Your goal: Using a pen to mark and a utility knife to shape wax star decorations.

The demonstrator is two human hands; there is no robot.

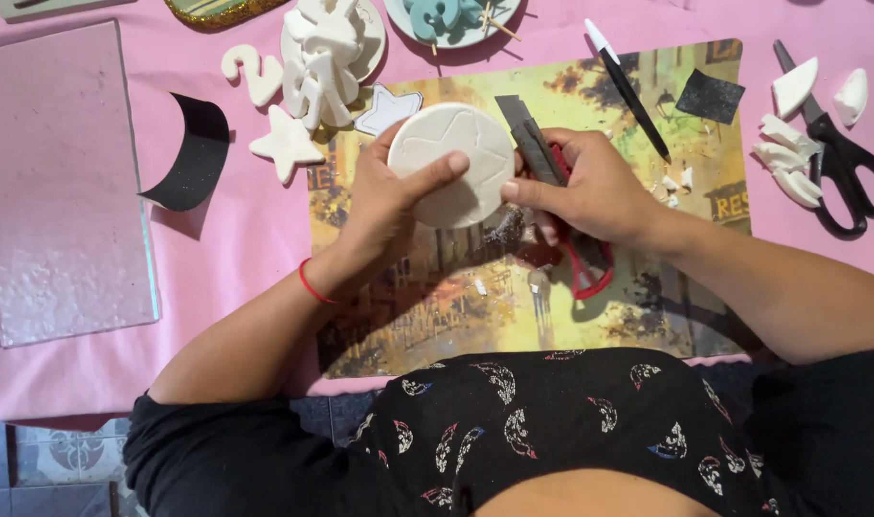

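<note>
— What's the head view showing in the hands?

— The left hand (384, 206) is gripping a white round disc (453, 163), thumb lying across its face and fingers curled behind the rim. The disc is sitting just above that hand, tilted up toward the camera, with a star outline scored into its smooth, chalky face.

— And the other one?

— The right hand (590, 187) is closing around a red-handled utility knife (542, 158); its grey blade is angling up beside the disc's right edge, and the fingertips are touching the rim.

— What's lying around them?

— Under both hands a glossy printed mat (638, 306) is covering the pink tablecloth (246, 230). Up and left of the left hand, a white star cutout (286, 144), a white numeral piece (252, 72) and a plate of white shapes (332, 48) are resting. Farther left, a curled black strip (196, 153) is standing beside a clear glass sheet (59, 182). Beyond the right hand, a black pen (628, 91), a dark square patch (710, 96), white offcuts (786, 158) and black scissors (844, 163) are lying well apart. Nothing is blocking the disc.
</note>
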